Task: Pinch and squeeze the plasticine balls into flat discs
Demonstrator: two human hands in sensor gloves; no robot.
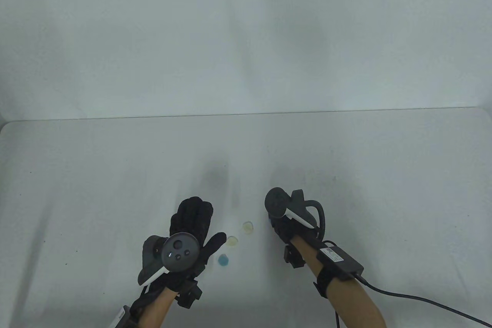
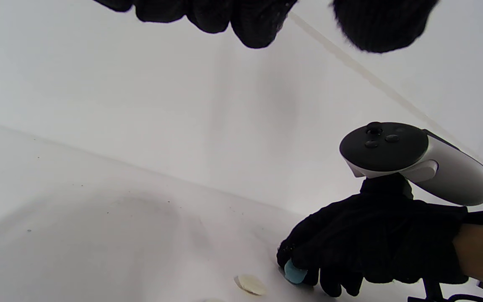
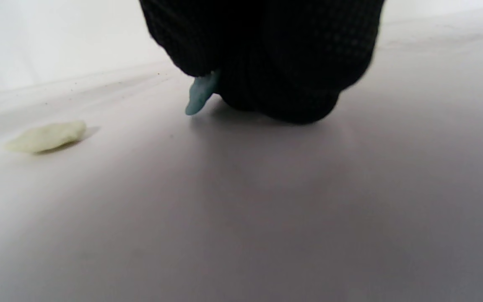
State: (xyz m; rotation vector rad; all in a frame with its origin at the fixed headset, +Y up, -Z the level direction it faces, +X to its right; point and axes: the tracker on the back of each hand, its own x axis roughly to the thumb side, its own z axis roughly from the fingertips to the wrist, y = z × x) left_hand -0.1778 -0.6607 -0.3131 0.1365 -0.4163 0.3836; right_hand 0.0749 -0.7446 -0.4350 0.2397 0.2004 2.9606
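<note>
Table view: three flat discs between the hands, two pale yellow (image 1: 248,227) (image 1: 232,241), one blue (image 1: 223,260) at 6 o'clock; left hand (image 1: 190,233) spread flat; white table (image 1: 365,159), white wall (image 1: 246,35).

Left wrist view: right hand (image 2: 375,239) pinching a blue piece (image 2: 295,272).

Right wrist view: blue piece held against table.

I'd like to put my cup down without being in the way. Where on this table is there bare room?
The far half of the table, beyond both hands, is bare, as are both outer sides. It is crowded between the left hand and right hand: two pale discs and a blue disc lie there, and the right hand pinches a blue piece.
</note>
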